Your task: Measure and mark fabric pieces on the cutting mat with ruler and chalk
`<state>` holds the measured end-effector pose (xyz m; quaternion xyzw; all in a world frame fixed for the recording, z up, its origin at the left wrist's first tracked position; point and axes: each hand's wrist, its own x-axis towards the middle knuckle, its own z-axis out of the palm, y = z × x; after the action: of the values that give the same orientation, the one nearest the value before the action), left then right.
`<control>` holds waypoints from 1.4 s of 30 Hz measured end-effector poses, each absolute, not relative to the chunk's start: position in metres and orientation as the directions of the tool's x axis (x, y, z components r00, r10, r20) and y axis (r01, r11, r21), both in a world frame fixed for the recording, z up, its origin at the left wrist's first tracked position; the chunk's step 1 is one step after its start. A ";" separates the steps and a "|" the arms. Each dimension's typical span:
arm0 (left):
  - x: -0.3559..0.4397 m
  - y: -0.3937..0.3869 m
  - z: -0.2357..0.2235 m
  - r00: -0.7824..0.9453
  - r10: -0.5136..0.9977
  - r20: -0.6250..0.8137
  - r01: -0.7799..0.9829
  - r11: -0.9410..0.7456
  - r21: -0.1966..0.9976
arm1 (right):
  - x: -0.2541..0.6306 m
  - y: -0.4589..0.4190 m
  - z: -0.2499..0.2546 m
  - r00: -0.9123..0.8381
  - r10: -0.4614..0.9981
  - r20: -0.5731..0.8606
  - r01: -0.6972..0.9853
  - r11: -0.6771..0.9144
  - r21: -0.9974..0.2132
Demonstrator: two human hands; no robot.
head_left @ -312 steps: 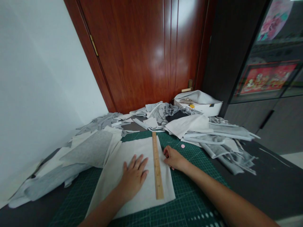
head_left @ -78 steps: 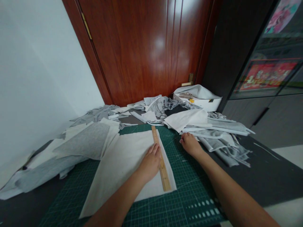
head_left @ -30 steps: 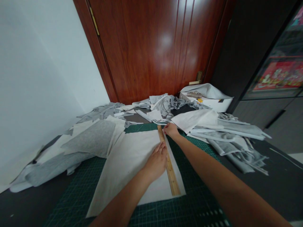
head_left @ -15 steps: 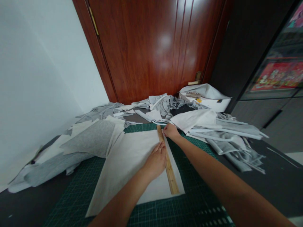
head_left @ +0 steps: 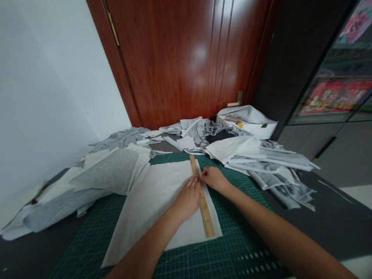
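Note:
A piece of off-white cloth [head_left: 151,205] lies flat on the green cutting mat [head_left: 203,259]. Along its right side runs a wooden ruler [head_left: 207,219], a little in from the cloth's edge. My left hand [head_left: 188,197] lies flat on the ruler and cloth, fingers pointing away from me. Just right of the ruler, my right hand [head_left: 215,179] is closed in a pinch at the ruler's edge, close to my left fingertips. The pink disc of tailor's chalk is in this pinch, almost wholly hidden by the fingers.
Grey and white cloth pieces [head_left: 107,174] are heaped at the left by the wall. More folded cloth [head_left: 270,162] is stacked at the right, with scraps [head_left: 197,131] along the back. Behind stands a white box [head_left: 255,128], before a brown door [head_left: 174,66].
The pink disc, lying on the mat at first, no longer lies there. My left hand went onto the ruler. My right hand reached the ruler's far end, then came back toward me along its edge.

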<state>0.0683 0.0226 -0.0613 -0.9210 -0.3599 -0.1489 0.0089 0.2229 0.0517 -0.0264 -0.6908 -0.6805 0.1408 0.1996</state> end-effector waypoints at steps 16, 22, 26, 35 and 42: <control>0.070 0.021 -0.061 0.698 0.658 0.282 0.681 -0.732 0.023 | 0.232 -0.055 -0.027 -0.146 0.989 -0.034 0.760 0.091 -0.644; 0.072 0.023 -0.063 0.690 0.678 0.254 0.696 -0.718 0.024 | 0.234 -0.078 -0.022 -0.206 0.975 -0.087 0.772 0.107 -0.627; 0.071 0.025 -0.068 0.690 0.671 0.272 0.691 -0.722 0.026 | 0.241 -0.082 -0.006 -0.386 0.858 -0.337 0.674 0.013 -0.739; 0.069 0.025 -0.067 0.692 0.665 0.280 0.683 -0.729 0.047 | 0.275 0.012 0.001 -0.063 0.992 -0.113 0.727 -0.032 -0.686; 0.067 0.021 -0.061 0.680 0.668 0.303 0.670 -0.733 0.114 | 0.298 0.056 -0.048 0.176 0.945 0.276 0.846 -0.002 -0.533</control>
<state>0.0668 0.0208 -0.0607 -0.9165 -0.3650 -0.1638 0.0032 0.2980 0.0561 -0.0484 -0.7030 -0.6368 0.0807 0.3061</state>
